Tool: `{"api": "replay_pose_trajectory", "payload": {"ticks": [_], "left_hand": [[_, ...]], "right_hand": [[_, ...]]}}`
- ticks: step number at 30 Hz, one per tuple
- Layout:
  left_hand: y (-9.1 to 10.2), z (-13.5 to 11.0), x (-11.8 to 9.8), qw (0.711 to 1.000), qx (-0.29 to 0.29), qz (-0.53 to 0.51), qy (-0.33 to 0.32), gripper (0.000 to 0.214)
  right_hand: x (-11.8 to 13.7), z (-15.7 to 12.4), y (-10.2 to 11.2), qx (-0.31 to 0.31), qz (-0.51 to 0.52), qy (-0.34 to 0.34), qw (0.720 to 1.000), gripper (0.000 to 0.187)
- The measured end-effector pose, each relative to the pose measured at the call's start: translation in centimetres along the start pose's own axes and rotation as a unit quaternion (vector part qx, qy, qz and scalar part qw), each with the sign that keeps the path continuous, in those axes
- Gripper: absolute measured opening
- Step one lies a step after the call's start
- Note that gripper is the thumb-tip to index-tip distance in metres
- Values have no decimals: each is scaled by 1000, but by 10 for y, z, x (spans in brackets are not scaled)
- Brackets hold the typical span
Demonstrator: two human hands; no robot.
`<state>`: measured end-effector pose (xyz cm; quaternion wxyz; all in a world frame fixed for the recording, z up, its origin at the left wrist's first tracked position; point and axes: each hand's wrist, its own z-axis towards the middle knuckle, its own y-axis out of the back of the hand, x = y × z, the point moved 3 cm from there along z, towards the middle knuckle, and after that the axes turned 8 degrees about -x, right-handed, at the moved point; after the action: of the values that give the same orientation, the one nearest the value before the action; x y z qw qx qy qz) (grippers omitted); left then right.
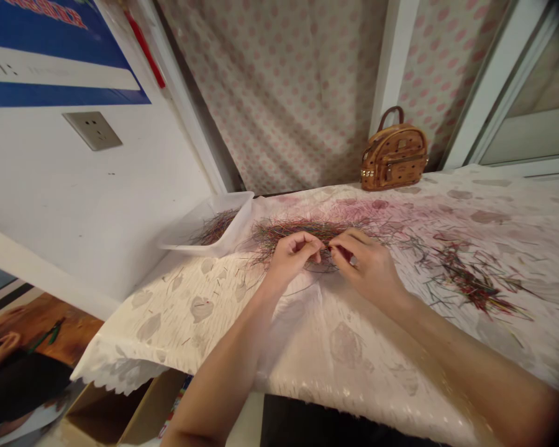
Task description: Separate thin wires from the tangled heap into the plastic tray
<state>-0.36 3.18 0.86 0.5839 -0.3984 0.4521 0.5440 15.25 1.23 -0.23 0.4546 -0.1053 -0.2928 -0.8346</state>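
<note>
left hand [291, 259] and right hand [364, 268] work together at the centre of the view, both closed to a pinch, with the fingertips of the left hand [313, 243] and the fingertips of the right hand [336, 243] close together above the mound. each hand is nearly shut, with its fingers curled inward. thin strands may pass through the pinch, but the exact hold cannot be determined: the strands are too fine to tell.

directions below are given from the hands, with the wearer at 6 o'clock.

the tangled mound of coloured wire strands [298, 233] lies directly under and beyond the hands, at 12 o'clock, resting on the white tablecloth [345, 347]. its strands are mixed and not aligned.

at 10 o'clock, the clear plastic tray [230, 208] sits near the mound and holds a small bundle of strands [214, 226], lying more or less in one direction.

at 3 o'clock, the loose heap of strands [470, 282] lies well apart from the hands, with stray pieces spread around it across the cloth.

state of material: the tray holds the smallest share; most strands remain in the mound and the loose heap.

at 1 o'clock, a tan backpack [394, 158] stands upright at the far edge of the table, against a dotted curtain [284, 93].
</note>
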Motion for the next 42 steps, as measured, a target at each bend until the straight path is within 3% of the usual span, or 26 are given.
{"api": "replay_pose_trajectory", "payload": {"ticks": [4,7,13,22,30,32,34,38,42], "left_hand": [[0,-1,0,1000,0,19,-12,16],[2,0,2,999,11,39,-28,21],[5,3,5,995,35,82,-50,27],[6,2,1,996,28,79,-33,26],[6,2,3,986,18,150,-73,21],[5,1,4,983,22,164,-77,20],[4,0,6,981,22,177,-80,19],[4,-1,8,978,9,195,-73,19],[5,2,9,987,-2,154,-38,18]], "right_hand": [[0,1,0,15,17,-22,1000,14],[-2,3,-1,45,84,-66,993,13],[-15,4,-9,155,252,-209,932,16],[-17,5,-8,129,282,-239,920,17],[-27,0,-16,144,307,-271,901,25],[-28,0,-17,141,294,-272,905,25],[-25,0,-15,126,246,-254,927,23],[-14,-1,-8,70,67,-182,978,17],[-6,-3,-5,32,-8,-94,995,13]]}}
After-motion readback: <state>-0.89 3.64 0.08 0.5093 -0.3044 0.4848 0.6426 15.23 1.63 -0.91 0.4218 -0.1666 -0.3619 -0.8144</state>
